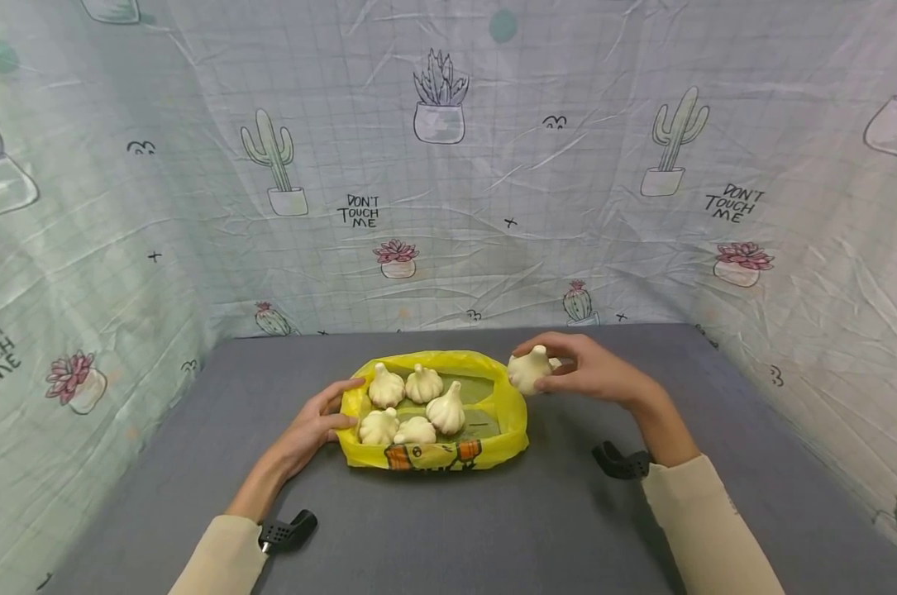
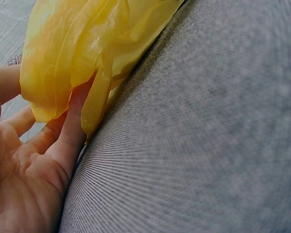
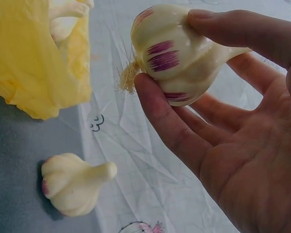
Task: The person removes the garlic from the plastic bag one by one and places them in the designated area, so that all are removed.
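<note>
A yellow plastic bag [image 1: 508, 430] lies with its mouth spread wide, several garlic bulbs [image 1: 446, 409] inside it. At its left end my left hand [image 1: 316, 421] holds the side, with fingertips at the rim; in the left wrist view, yellow plastic [image 2: 68, 58] folds over part of one finger. Just right of the bag, my right hand [image 1: 585, 368] grips a garlic bulb [image 1: 528, 372] between thumb and fingers. The right wrist view shows purple streaks and a tuft of roots on this held bulb [image 3: 172, 53].
Another garlic bulb [image 3: 72, 184] lies on the grey tabletop [image 1: 448, 529] beyond the bag's right end, mostly hidden behind my right hand in the head view. A cloth backdrop [image 1: 493, 182] printed with potted plants surrounds the table's back and sides.
</note>
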Available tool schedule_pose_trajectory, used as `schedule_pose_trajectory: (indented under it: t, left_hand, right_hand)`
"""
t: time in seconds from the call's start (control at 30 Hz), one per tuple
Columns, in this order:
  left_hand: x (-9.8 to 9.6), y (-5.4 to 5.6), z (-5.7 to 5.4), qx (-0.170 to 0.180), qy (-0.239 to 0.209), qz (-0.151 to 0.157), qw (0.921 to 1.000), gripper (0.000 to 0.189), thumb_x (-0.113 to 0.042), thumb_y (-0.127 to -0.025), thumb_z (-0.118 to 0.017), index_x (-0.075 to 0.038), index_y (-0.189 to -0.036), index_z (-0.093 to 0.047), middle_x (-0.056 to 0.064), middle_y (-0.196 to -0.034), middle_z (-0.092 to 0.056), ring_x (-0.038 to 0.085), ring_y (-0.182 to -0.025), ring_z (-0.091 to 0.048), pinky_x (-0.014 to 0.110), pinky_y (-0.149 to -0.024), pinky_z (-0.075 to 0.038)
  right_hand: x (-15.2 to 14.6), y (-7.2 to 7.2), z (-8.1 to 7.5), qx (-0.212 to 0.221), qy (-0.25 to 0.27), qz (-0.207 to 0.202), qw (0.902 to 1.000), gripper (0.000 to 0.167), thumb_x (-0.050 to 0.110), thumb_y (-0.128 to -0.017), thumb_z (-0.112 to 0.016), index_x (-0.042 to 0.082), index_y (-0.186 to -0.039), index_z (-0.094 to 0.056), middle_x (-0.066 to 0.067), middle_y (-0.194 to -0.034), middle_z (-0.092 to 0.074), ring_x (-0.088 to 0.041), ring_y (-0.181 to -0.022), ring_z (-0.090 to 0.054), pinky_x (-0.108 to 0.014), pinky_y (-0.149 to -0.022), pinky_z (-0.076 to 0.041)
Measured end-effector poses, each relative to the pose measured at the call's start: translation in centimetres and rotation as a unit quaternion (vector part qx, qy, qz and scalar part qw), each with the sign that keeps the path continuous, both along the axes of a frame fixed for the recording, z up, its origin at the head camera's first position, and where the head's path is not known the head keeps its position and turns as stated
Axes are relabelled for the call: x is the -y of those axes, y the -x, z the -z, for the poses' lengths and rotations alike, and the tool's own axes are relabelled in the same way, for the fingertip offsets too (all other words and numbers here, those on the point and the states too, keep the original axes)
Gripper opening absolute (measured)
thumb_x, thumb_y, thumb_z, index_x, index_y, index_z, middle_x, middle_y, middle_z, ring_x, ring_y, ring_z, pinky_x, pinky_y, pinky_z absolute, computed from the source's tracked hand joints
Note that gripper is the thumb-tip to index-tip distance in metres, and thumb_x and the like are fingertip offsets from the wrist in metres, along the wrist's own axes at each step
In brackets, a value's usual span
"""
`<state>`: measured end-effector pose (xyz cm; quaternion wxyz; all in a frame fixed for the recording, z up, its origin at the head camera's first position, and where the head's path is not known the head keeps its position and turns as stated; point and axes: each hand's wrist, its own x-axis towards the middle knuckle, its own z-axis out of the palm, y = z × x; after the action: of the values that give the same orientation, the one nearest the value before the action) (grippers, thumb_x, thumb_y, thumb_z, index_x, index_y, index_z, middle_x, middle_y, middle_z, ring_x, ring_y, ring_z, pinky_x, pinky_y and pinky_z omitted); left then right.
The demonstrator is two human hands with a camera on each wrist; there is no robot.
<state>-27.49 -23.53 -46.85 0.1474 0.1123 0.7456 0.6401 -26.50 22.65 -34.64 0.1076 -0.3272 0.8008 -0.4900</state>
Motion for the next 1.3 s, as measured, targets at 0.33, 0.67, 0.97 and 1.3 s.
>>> schedule_pose_trajectory:
  t: [0.33, 0.67, 0.97, 1.3]
  left_hand:
    - [0.0, -0.1, 0.0, -0.004, -0.007, 0.002, 1.0, 0.069, -0.011, -0.098, -0.063, -0.019, -0.161, -0.035, 0.014, -0.171, -0.023, 0.036, -0.138, -0.05, 0.041, -0.093, -0.058]
    - [-0.1, -0.3, -0.1, 0.0, 0.0, -0.004, 1.0, 0.069, -0.013, -0.097, -0.065, -0.022, -0.16, -0.038, 0.008, -0.174, -0.016, 0.042, -0.15, -0.033, 0.042, -0.096, -0.054]
    - [0.2, -0.2, -0.1, -0.003, -0.012, -0.006, 0.9999, 0.07, -0.01, -0.097, -0.064, -0.018, -0.161, -0.036, 0.015, -0.169, -0.027, 0.031, -0.134, -0.054, 0.041, -0.092, -0.059]
    - [0.0, 0.0, 0.0, 0.002, -0.016, -0.005, 0.9999, 0.072, -0.012, -0.096, -0.066, -0.016, -0.16, -0.035, 0.019, -0.166, -0.032, 0.031, -0.134, -0.054, 0.04, -0.093, -0.059]
  right_hand:
    - [-1.4, 0.2, 0.0, -0.014, -0.007, 0.032, 0.9994, 0.046, 0.012, -0.093, -0.077, 0.011, -0.137, -0.064, -0.015, -0.143, -0.061, -0.018, -0.114, -0.064, -0.031, -0.093, -0.058]
    - [-2.8, 0.2, -0.3, -0.011, 0.001, 0.051, 0.9987, 0.047, 0.012, -0.093, -0.077, 0.011, -0.138, -0.064, -0.015, -0.143, -0.06, -0.012, -0.119, -0.062, -0.031, -0.093, -0.058]
    - [-3.5, 0.6, -0.3, -0.017, -0.004, 0.068, 0.9975, 0.046, 0.014, -0.095, -0.075, 0.009, -0.139, -0.062, -0.017, -0.146, -0.057, -0.013, -0.125, -0.059, -0.03, -0.09, -0.058]
    - [-4.8, 1.3, 0.3, -0.029, -0.016, 0.109, 0.9936, 0.045, 0.016, -0.096, -0.074, 0.009, -0.139, -0.063, -0.017, -0.146, -0.058, -0.043, -0.138, -0.048, -0.026, -0.09, -0.055]
